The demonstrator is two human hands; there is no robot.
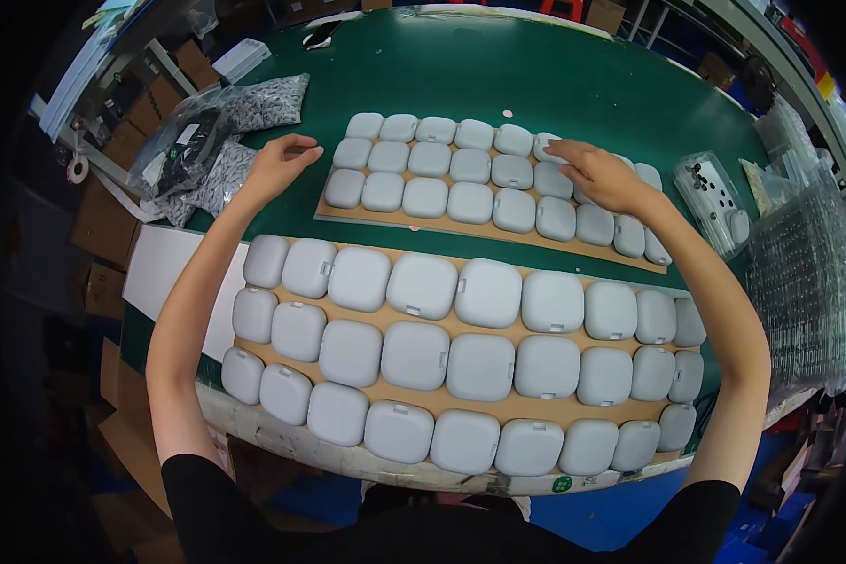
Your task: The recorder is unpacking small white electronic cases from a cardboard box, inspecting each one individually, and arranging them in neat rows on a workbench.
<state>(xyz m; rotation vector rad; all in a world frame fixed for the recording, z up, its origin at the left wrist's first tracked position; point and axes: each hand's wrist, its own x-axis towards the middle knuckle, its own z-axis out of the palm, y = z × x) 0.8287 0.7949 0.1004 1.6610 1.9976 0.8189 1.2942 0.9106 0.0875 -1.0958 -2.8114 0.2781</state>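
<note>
Rounded-square light grey plastic cases lie in rows on two brown cardboard sheets. Across the far sheet (498,224), my right hand (606,179) reaches over the back rows. Its fingertips rest on or just above a grey case (543,144) in the farthest row, with the fingers stretched and apart. The palm hides some cases under it. My left hand (282,167) hovers left of the far sheet, thumb and fingers parted, with nothing in it. Its nearest case (352,152) is at the sheet's left end. Between my forearms lies the near sheet, with bigger-looking cases (488,292).
Clear bags of small grey parts (271,101) lie at the left on the green table (423,70). A clear tray (710,193) with small black pieces stands right, beside stacked transparent trays (804,282). A phone (322,35) lies at the back. White board (174,273) is under my left forearm.
</note>
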